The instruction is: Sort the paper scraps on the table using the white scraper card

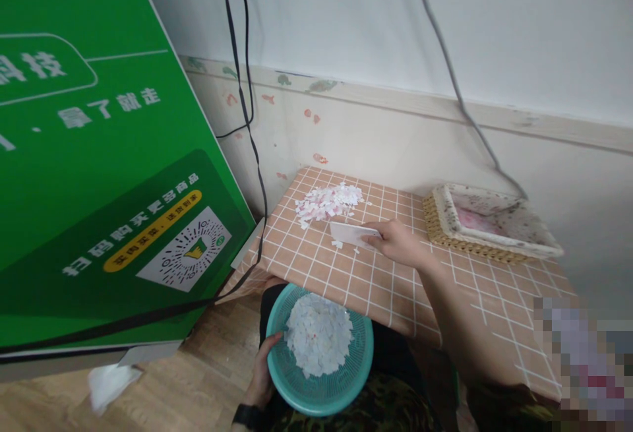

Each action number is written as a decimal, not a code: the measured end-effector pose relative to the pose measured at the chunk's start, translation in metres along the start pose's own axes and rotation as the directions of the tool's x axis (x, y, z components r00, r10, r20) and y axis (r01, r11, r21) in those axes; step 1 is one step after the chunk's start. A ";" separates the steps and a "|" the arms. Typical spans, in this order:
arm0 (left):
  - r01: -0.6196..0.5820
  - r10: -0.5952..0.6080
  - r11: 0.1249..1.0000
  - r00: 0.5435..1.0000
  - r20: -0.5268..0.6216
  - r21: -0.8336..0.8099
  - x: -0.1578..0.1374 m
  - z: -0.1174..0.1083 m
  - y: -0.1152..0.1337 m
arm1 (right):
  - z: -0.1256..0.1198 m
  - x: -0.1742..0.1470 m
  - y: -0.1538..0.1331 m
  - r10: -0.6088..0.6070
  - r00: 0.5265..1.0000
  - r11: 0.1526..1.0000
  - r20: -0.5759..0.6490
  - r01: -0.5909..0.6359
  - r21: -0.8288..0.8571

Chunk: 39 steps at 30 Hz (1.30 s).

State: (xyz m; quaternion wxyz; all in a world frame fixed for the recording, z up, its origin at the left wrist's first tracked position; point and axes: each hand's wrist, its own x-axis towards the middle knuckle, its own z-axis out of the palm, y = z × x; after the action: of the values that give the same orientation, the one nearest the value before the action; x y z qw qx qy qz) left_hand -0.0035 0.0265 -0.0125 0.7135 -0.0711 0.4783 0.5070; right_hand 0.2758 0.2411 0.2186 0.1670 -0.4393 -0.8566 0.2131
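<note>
My left hand (263,367) grips the left rim of a round teal plastic basket (363,366), which rests on my lap below the table edge. Inside it lies a heap of small white paper pieces (319,336). Over the table, my right hand (393,241) is closed on a flat white card (350,234), held between thumb and fingers. Just beyond the card's left end sits a pile of white and pinkish paper scraps (329,202). A few loose scraps (337,244) lie beneath and beside the card.
A brown-and-white checked cloth covers the table (306,267). At its back right stands a lined wicker basket (494,254). On the left is a large green panel (99,155); black cables (247,89) hang before it. A white bag (111,382) lies on the wooden floor.
</note>
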 end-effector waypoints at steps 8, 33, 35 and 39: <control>0.002 -0.001 1.000 1.000 -0.014 0.012 -0.002 0.003 0.001 | 0.007 -0.006 0.006 -0.032 0.999 0.999 0.024 0.031 0.014; -0.027 0.028 1.000 0.999 -0.020 0.015 -0.008 0.009 0.000 | 0.054 -0.067 0.013 0.258 0.916 0.960 -0.308 -0.209 0.184; -0.034 0.034 0.999 0.999 -0.001 0.014 -0.010 0.011 0.001 | 0.051 -0.060 0.014 0.225 0.934 0.967 -0.277 -0.178 0.184; -0.029 0.029 1.000 0.999 -0.023 0.012 -0.012 0.014 0.002 | 0.045 -0.049 0.017 0.172 0.965 0.972 -0.200 -0.134 0.191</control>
State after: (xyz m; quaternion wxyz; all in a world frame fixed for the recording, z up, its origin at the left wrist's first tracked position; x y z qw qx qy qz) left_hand 0.0024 0.0276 0.0048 0.7009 -0.0658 0.4905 0.5137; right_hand 0.2939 0.1997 0.1669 0.2799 -0.5083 -0.7746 0.2516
